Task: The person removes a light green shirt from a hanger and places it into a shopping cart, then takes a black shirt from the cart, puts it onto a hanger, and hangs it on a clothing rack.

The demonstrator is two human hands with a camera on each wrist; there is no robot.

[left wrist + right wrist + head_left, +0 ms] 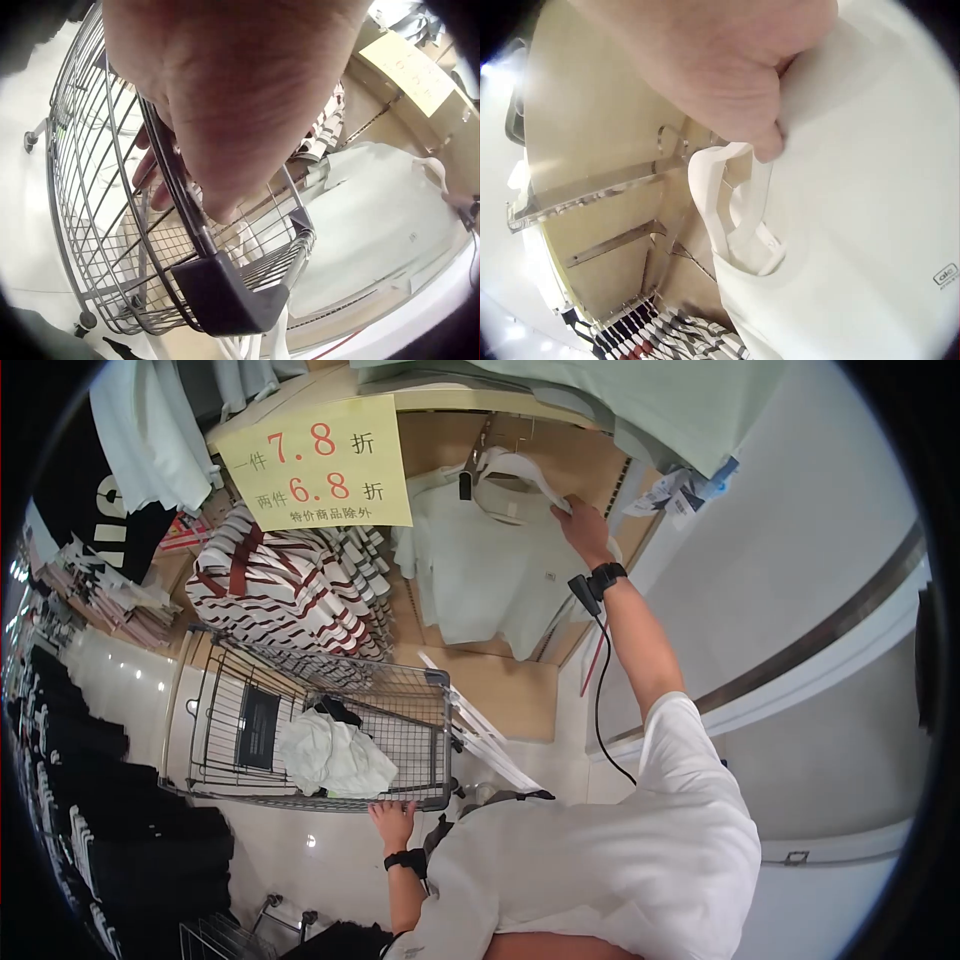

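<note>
My right hand [583, 530] grips one arm of a white clothes hanger [709, 187], thumb on the near side at the shirt's shoulder. A pale T-shirt [480, 575] with a small chest logo hangs from this hanger, facing out; most of my right fingers are hidden in the right wrist view. Lower down, my left hand [393, 820] holds the top rim of a wire shopping cart [437, 745]. Its fingers [144, 171] hook over the rim to the inside. Inside the cart lies a crumpled pale garment [335, 755] with something black beside it.
Striped shirts [285, 595] hang left of the T-shirt, under a yellow price sign [320, 465]. A wooden ledge [520, 705] juts out below. White wall panels [770, 550] stand at the right, and black clothes [150, 860] hang at the lower left.
</note>
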